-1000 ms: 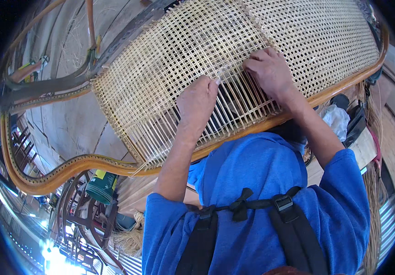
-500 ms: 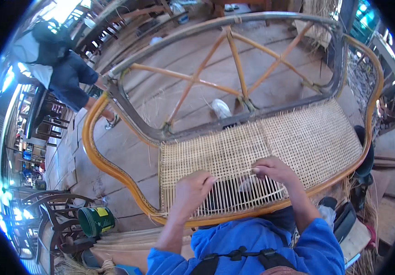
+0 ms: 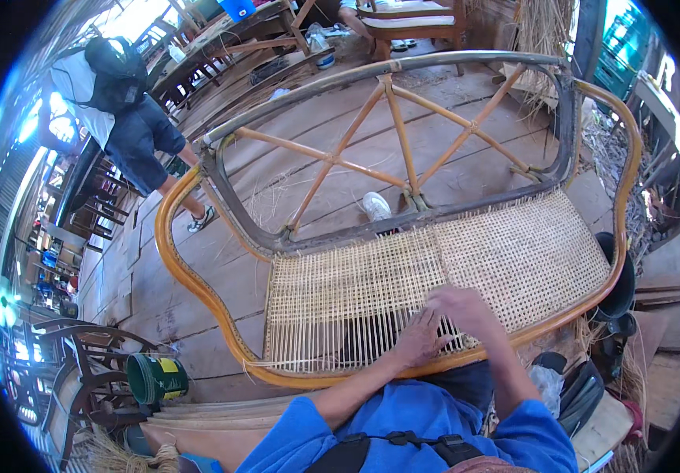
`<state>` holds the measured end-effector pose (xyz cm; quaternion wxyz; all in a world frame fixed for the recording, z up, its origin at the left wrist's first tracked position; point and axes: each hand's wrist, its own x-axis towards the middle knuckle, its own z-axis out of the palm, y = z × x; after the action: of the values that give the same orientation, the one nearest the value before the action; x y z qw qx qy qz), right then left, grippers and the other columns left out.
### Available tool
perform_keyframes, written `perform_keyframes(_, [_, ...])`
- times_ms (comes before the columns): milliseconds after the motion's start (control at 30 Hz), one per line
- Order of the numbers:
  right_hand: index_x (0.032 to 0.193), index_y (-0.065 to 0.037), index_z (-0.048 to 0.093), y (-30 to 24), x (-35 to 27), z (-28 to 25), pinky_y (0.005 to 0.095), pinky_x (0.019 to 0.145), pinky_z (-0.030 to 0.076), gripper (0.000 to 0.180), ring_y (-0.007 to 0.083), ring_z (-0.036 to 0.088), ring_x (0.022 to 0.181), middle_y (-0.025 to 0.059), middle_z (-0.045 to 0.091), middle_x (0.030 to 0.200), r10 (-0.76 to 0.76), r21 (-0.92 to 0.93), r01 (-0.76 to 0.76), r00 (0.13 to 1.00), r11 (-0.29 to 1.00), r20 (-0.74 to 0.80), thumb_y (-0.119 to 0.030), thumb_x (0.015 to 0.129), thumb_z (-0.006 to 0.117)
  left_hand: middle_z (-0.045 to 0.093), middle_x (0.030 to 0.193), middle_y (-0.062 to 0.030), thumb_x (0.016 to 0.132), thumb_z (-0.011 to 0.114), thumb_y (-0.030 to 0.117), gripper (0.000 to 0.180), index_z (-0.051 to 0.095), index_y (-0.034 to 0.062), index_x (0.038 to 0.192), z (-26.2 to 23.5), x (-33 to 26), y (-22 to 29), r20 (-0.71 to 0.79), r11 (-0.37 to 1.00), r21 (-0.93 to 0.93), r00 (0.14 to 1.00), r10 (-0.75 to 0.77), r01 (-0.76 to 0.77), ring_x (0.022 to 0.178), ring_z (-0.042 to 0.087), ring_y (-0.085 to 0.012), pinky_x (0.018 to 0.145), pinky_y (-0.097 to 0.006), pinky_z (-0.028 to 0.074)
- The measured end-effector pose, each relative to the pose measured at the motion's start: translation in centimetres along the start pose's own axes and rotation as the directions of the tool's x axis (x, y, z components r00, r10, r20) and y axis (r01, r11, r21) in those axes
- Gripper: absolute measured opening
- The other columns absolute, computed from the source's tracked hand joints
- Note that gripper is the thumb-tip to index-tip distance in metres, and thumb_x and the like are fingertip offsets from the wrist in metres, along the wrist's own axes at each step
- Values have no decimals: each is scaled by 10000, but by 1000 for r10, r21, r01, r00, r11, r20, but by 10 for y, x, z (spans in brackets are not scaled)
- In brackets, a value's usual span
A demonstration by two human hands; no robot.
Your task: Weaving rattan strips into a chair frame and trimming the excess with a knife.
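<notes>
A rattan bench frame [image 3: 190,277] with a curved orange-brown rail lies before me, with a woven cane seat [image 3: 521,252] strung across it. On the right the weave is a dense, finished-looking mesh. At the front left, only lengthwise cane strands [image 3: 316,343] show, with dark gaps between them. My left hand [image 3: 419,339] is over the front strands, fingers stretched out and thumb apart. Just above and right of it, my right hand [image 3: 462,309] is at the edge of the dense weave. Motion blurs its fingers, and any strand in them cannot be made out.
A person with a backpack [image 3: 119,75] stands at the far left. A dark green bucket [image 3: 155,378] is beside dark wooden chair frames [image 3: 80,363] at lower left. A white shoe [image 3: 375,206] shows behind the seat. Dried fibres [image 3: 543,47] hang at the back right.
My left hand has moved right toward my right hand, leaving the strand stretched between them before. My right hand has shifted slightly. The view has tilted, showing more of the background.
</notes>
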<state>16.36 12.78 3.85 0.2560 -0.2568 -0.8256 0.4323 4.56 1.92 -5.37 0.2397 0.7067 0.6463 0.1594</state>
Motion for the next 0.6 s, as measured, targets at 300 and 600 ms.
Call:
perform_keyframes(300, [935,-61,589,72,-14,58,471,725,463,274,377,601,818,195,629,876,357,-368,-218,859,904,368,-309,890,482,567,884,-156,837,503,123,170,580,54,973,-53,-47,-28,-391,950,-93,867,-310,297,863,563,-331,743,-432,475])
perform_keyframes(600, [864,-54,589,80,-21,57,468,719,477,198,379,603,804,188,631,847,465,-355,-357,837,864,290,-239,851,522,592,844,-148,847,541,212,161,636,86,882,-23,-21,-11,-101,858,27,856,-507,512,759,603,-328,665,-425,496])
